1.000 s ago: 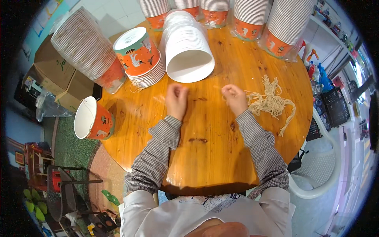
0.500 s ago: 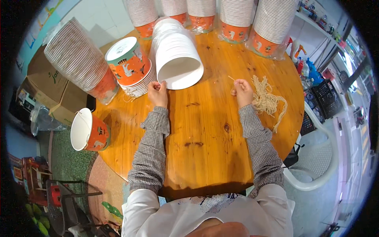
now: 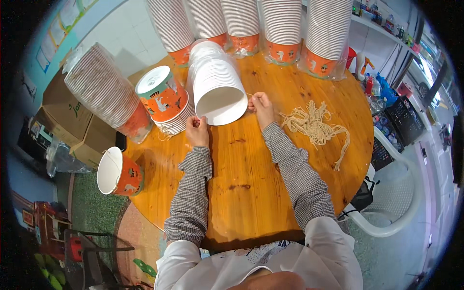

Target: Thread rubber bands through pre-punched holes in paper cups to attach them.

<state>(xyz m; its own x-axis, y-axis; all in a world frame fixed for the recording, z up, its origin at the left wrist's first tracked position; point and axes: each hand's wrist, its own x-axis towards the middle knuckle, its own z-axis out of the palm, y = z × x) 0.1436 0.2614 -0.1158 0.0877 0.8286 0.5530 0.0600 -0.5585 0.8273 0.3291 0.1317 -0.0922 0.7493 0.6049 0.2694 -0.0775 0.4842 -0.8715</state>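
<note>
Pinching thin string (image 3: 249, 94) in the right fingers (image 3: 260, 100). Bending the left fingers (image 3: 192, 121) closed, around what, hard to tell. Between both, see white tubs (image 3: 220, 79) lying stacked on the desk (image 3: 241, 164). With too soft a pinch, might drop the string. With too hard a pull, might roll the tubs.

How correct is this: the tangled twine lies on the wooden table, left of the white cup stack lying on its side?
Left is wrong: the head view shows the tangled twine on the wooden table, right of the white cup stack lying on its side.
</note>
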